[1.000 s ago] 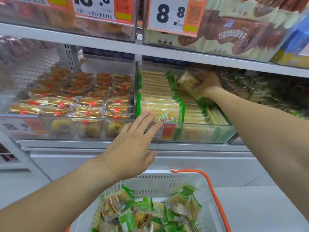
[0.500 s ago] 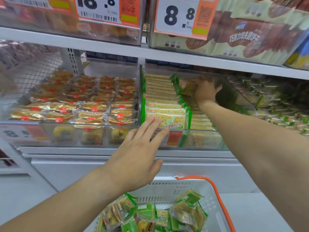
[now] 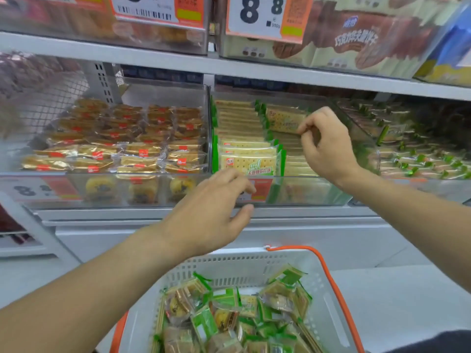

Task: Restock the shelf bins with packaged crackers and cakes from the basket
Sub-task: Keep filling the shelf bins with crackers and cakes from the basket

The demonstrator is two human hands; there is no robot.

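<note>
A clear shelf bin (image 3: 309, 193) holds rows of green-edged cracker packs (image 3: 248, 159). My right hand (image 3: 325, 146) reaches into its right column and pinches the lower corner of one cracker pack (image 3: 284, 119) that stands upright at the back. My left hand (image 3: 211, 212) rests against the bin's front wall by the price label, fingers loosely curled, holding nothing. Below, a white basket (image 3: 244, 258) with an orange handle holds several loose green packs of crackers and cakes (image 3: 229, 314).
To the left, a clear bin of gold-wrapped cakes (image 3: 127, 149). To the right, another bin of green-wrapped packs (image 3: 420, 154). The upper shelf (image 3: 254, 70) hangs low over the bins and carries boxed biscuits behind an 8.8 price tag (image 3: 260, 14).
My right hand drew back from the deep rear of the bin, and the pack now stands upright there. My left hand's fingers curled on the bin front. The view shifted slightly.
</note>
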